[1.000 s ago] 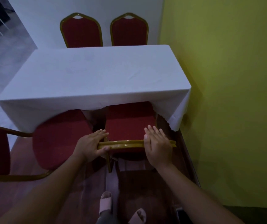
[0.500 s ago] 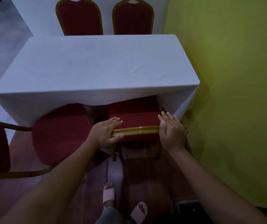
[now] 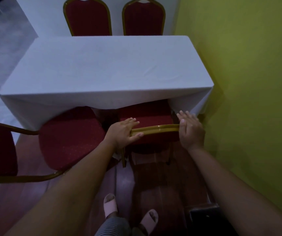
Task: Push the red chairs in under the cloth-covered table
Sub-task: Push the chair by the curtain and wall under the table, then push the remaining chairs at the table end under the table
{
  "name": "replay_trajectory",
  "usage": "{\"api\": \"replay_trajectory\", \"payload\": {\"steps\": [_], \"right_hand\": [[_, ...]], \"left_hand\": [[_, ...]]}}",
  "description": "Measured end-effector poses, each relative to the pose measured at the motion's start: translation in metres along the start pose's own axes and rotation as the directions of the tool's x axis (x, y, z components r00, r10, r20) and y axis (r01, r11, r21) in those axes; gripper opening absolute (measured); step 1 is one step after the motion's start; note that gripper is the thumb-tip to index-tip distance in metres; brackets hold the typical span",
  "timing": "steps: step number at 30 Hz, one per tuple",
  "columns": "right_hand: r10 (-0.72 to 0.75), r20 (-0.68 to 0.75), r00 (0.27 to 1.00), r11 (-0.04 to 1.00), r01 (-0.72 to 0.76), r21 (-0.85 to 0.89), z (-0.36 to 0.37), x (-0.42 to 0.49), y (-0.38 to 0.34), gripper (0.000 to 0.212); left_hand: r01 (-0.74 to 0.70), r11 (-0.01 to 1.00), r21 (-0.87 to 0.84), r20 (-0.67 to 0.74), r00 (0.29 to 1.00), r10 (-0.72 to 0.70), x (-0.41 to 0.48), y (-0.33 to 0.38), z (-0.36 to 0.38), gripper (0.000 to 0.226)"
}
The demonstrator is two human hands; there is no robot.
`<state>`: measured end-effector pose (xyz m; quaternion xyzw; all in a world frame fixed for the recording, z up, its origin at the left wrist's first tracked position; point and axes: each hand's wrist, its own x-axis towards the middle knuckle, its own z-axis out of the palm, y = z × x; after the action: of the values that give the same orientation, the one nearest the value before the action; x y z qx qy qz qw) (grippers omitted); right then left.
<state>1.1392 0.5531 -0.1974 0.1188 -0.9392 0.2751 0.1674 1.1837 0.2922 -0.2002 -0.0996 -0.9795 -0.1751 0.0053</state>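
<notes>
Dim room, dark wooden floor (image 3: 162, 184) underfoot and a yellow-green wall (image 3: 256, 82) running along the right. Nearest the camera, two feet in pale slippers (image 3: 110, 205) stand on the boards. Both bare arms reach forward to the near right chair (image 3: 147, 116): its gold top rail (image 3: 155, 129) runs straight across between the hands. Left hand (image 3: 122, 132) is wrapped round the rail's left end, thumb under, fingers over the top. Right hand (image 3: 190, 129) sits on the rail's right end, fingers stretched forward and flat, thumb against the rail. The red seat lies just beyond the hands, its front part already tucked beneath the hanging white tablecloth (image 3: 102, 68). To the left, a second red chair (image 3: 68, 137) stands turned sideways, seat only partly under the cloth edge, its back at the frame's left border. Across the table, two more red chair backs (image 3: 116, 17) rise side by side against a white wall.
</notes>
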Motion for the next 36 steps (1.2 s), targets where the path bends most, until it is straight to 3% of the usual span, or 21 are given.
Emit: {"api": "replay_trajectory", "payload": {"steps": [4,9,16,21,27,36], "right_hand": [[0.071,0.054,0.996,0.997,-0.070,-0.016,-0.002,-0.006,-0.001,0.055],[0.231,-0.007,0.973,0.973,-0.230,0.012,-0.001,-0.019,-0.016,0.063],[0.295,-0.103,0.950,0.949,-0.304,-0.082,0.019,-0.036,-0.089,0.065],[0.237,0.014,0.971,0.935,-0.225,-0.275,0.057,-0.038,-0.164,0.053],[0.227,0.184,0.956,0.966,-0.197,-0.168,0.125,-0.042,-0.275,0.052],[-0.038,0.399,0.916,0.994,0.075,-0.078,0.204,-0.052,-0.420,0.054]], "left_hand": [[0.056,0.998,-0.021,0.017,0.998,-0.056,-0.007,0.005,0.000,0.095],[0.064,0.989,-0.130,0.020,0.998,-0.062,-0.020,0.011,0.001,0.087],[0.110,0.994,-0.026,0.051,0.993,-0.108,-0.051,-0.053,-0.018,0.071],[0.200,0.977,0.079,0.066,0.977,-0.205,-0.088,-0.133,-0.043,0.065],[0.291,0.935,0.205,0.078,0.947,-0.312,-0.145,-0.230,-0.080,0.064],[0.506,0.806,0.309,-0.055,0.855,-0.516,-0.237,-0.354,-0.154,0.063]]}}
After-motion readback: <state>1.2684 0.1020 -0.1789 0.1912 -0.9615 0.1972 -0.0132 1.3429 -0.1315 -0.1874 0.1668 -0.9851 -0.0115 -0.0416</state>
